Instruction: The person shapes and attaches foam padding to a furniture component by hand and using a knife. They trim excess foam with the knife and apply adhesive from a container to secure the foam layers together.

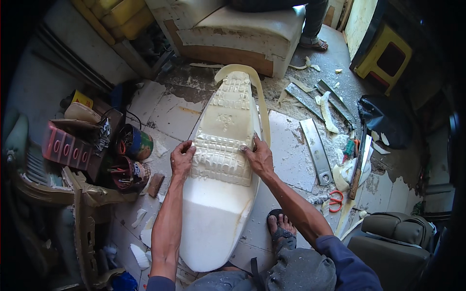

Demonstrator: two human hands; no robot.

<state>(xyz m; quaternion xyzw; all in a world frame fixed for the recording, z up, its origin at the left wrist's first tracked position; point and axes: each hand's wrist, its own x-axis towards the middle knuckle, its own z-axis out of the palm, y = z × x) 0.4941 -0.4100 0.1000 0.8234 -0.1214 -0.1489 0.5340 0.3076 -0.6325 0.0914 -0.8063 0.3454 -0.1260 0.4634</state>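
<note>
Between the two hands, on the floor, I have a cream textured panel [224, 128] lying over the far part of a long white foam block [213, 218]. The left hand [182, 158] has its fingers curled in at the panel's left edge; the right hand [259, 157] lays its thumb on top near the right edge. Whether either actually pinches, I cannot tell. By my judgement, the panel is roughly placed but not fixed: the block's near part remains uncovered, and a tan strip [265, 109] loops loosely around the far end and down the right side. To the right I see some bare tile [286, 145] before a flat metal bar [316, 151] and red-handled scissors [336, 201]. Leftward, room narrows toward a brown block [155, 185] and cans [128, 173]. A sandalled foot [281, 227] crowds the near right edge; beyond the far end stands a pale padded seat [242, 29].
</note>
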